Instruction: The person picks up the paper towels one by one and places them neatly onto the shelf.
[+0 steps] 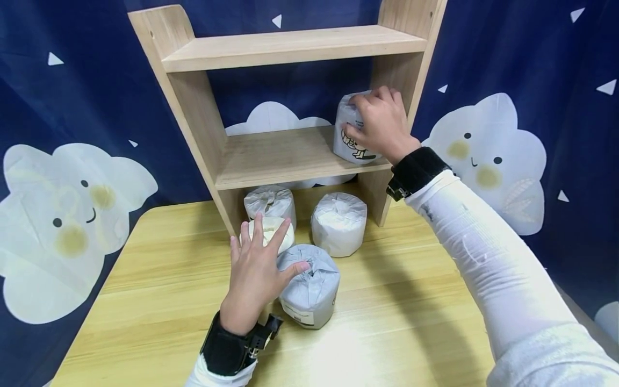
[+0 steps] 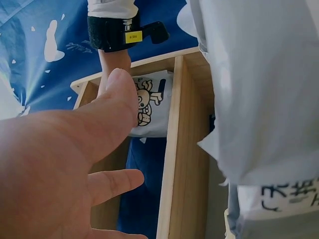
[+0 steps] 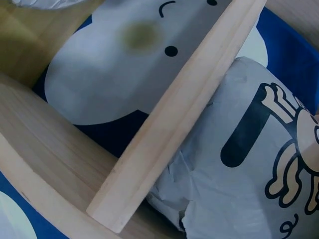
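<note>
My right hand (image 1: 382, 119) grips a paper-wrapped toilet roll (image 1: 357, 149) with a cartoon figure on it, at the right end of the middle shelf (image 1: 275, 153). In the right wrist view, that toilet roll's printed wrapper (image 3: 214, 144) sits against the shelf's edge. My left hand (image 1: 255, 277) has its fingers spread over the table, thumb overlapping the top of a grey wrapped toilet roll (image 1: 309, 295). Behind its fingers stands a cream-topped roll (image 1: 276, 228). The left wrist view shows the grey wrapper (image 2: 264, 99) large at the right.
Under the middle shelf stand another wrapped roll (image 1: 268, 200) at the left and a white roll (image 1: 340, 224) at the right. The wooden shelf unit's left side panel (image 1: 193, 129) rises from the yellow wooden table (image 1: 159, 301). A blue cloud-print curtain (image 1: 87, 32) hangs behind.
</note>
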Action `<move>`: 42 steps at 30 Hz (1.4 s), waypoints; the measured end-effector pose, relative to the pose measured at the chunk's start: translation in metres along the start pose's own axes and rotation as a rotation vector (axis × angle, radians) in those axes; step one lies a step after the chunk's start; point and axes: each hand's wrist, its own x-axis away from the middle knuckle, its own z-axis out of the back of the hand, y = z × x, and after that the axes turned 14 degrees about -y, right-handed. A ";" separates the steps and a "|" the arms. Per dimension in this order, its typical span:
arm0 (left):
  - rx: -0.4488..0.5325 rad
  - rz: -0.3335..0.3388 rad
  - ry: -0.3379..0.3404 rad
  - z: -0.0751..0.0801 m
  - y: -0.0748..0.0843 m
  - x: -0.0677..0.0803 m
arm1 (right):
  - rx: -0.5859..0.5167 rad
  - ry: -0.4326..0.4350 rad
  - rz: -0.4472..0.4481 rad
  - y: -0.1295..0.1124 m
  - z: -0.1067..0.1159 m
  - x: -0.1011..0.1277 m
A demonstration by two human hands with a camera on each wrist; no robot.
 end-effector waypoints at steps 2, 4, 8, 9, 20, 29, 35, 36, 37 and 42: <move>0.000 0.002 -0.001 0.000 0.000 0.000 | 0.000 -0.010 -0.007 0.000 0.001 -0.001; 0.002 0.004 -0.002 0.000 0.000 0.000 | 0.001 -0.024 -0.016 0.001 0.002 -0.001; 0.009 0.005 -0.009 -0.001 0.000 -0.001 | -0.001 -0.042 -0.027 0.002 0.003 -0.001; 0.009 0.004 -0.009 -0.001 -0.001 -0.001 | -0.001 -0.045 -0.029 0.002 0.003 -0.001; 0.004 -0.005 -0.006 -0.001 -0.001 -0.002 | 0.012 -0.056 -0.029 0.003 0.006 -0.002; 0.008 0.001 -0.016 -0.002 -0.001 -0.002 | 0.026 -0.051 0.003 0.003 0.004 0.000; 0.003 0.004 -0.010 -0.002 -0.001 -0.002 | 0.032 -0.026 0.016 0.003 0.003 0.001; 0.004 0.003 -0.009 -0.002 -0.001 -0.001 | 0.034 -0.018 0.022 0.003 0.003 0.002; 0.002 0.002 -0.007 -0.002 -0.001 -0.001 | 0.035 -0.009 0.027 0.003 0.002 0.002; 0.007 -0.002 0.005 -0.002 -0.002 -0.001 | 0.041 0.035 0.051 0.002 0.002 0.002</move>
